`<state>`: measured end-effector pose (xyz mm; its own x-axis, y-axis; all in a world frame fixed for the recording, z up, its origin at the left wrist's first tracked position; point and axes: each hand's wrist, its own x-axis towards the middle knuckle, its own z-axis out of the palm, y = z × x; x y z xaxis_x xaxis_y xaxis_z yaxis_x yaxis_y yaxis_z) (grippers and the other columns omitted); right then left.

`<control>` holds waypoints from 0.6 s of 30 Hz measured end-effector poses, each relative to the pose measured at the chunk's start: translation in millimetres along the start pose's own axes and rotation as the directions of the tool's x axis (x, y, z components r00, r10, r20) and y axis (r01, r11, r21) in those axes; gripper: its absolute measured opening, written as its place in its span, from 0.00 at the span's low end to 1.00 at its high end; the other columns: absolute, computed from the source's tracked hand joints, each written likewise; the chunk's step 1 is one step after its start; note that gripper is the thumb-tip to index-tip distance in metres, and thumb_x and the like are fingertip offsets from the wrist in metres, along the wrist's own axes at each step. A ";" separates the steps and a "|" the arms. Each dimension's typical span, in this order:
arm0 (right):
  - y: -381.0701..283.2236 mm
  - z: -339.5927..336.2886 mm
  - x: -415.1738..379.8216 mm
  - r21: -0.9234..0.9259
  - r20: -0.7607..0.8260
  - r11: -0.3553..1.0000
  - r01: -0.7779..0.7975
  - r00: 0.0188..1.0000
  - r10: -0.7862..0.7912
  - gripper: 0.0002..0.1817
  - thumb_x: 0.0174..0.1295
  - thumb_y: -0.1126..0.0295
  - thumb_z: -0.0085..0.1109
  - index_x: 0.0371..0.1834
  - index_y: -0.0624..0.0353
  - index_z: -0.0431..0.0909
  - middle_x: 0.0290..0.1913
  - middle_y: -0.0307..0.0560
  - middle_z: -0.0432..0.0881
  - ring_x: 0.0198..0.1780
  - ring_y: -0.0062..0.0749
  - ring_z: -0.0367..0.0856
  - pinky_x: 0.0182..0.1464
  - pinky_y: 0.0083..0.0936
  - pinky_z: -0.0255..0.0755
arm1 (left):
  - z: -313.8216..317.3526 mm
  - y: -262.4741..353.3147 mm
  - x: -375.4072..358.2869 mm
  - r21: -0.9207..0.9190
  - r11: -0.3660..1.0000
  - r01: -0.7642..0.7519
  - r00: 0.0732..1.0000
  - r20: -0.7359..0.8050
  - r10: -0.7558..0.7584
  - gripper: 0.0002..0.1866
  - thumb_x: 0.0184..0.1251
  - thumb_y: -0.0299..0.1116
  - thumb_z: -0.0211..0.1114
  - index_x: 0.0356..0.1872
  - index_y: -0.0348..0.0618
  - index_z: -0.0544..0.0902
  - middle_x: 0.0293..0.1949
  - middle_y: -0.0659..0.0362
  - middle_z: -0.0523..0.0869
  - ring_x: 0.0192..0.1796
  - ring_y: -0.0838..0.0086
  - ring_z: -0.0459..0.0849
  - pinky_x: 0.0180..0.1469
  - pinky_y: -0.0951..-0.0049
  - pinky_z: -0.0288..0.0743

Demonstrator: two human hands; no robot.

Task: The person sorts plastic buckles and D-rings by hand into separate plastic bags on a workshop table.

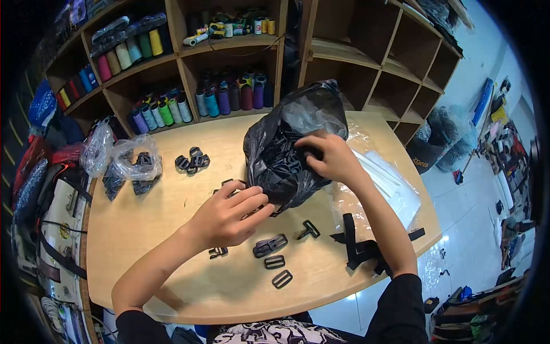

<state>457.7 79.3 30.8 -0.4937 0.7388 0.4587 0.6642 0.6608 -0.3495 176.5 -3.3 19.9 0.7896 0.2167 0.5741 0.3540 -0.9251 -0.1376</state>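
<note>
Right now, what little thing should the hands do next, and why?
Perhaps the right hand should pinch a black piece in the black bag, because that hand curls over the opening, and the left hand is at the bag's edge.

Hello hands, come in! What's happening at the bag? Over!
Right hand at open black bag, grip unclear. Left hand by its rim. Loose buckles on table, not blocking its mouth.

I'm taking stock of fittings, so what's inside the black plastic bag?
A heap of small black parts shows inside the open black plastic bag. The right hand covers some; whatever lies beneath the top layer is hidden.
</note>
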 end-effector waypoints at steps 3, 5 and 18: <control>5.9 5.1 -1.0 0.034 0.013 0.995 0.090 0.996 -0.090 0.19 0.49 0.72 0.66 0.47 0.57 0.82 0.49 0.54 0.81 0.51 0.50 0.80 0.55 0.37 0.75 | -1.4 0.1 -16.2 0.020 0.998 0.062 0.993 -0.102 -0.059 0.25 0.39 0.21 0.65 0.46 0.41 0.82 0.45 0.54 0.82 0.48 0.60 0.83 0.49 0.60 0.76; 5.5 7.3 -3.3 0.007 0.006 0.995 0.101 0.995 -0.101 0.20 0.47 0.74 0.70 0.48 0.56 0.82 0.48 0.53 0.81 0.52 0.49 0.79 0.55 0.36 0.74 | -3.0 -3.9 -29.3 -0.035 0.974 0.222 0.955 -0.194 -0.225 0.19 0.45 0.16 0.61 0.43 0.39 0.82 0.41 0.52 0.82 0.44 0.59 0.84 0.44 0.62 0.78; 1.3 4.6 -3.8 0.020 0.103 0.994 0.106 0.989 -0.107 0.18 0.51 0.79 0.64 0.47 0.55 0.84 0.50 0.50 0.81 0.54 0.46 0.79 0.59 0.35 0.73 | -6.3 32.2 -119.1 -0.237 0.662 0.711 0.694 0.383 -0.609 0.25 0.48 0.40 0.77 0.48 0.42 0.81 0.50 0.54 0.76 0.58 0.57 0.72 0.60 0.60 0.66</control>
<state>457.8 77.9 24.8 -0.6170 0.6734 0.4072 0.5970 0.7377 -0.3154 90.7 -60.8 -47.8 0.5247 0.8335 0.1730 0.6772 -0.5319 0.5084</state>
